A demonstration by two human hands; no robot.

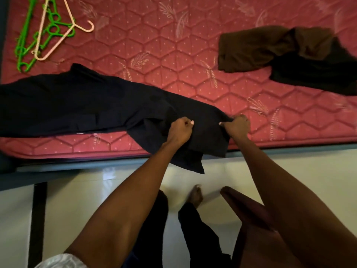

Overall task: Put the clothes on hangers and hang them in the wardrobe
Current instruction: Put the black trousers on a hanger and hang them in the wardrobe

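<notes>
Dim, soft focus; floor (108, 172) glare; bowed edges

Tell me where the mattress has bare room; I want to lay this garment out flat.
Bare mattress lies between the hangers and the brown clothes. Crowded: the near edge, where both hands grip the dark garment.

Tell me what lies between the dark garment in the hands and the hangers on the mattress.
Nothing visible: only bare pink quilted mattress separates the dark navy garment, gripped by left hand and right hand, from the green plastic hangers and the pink hanger at the far left corner.
</notes>
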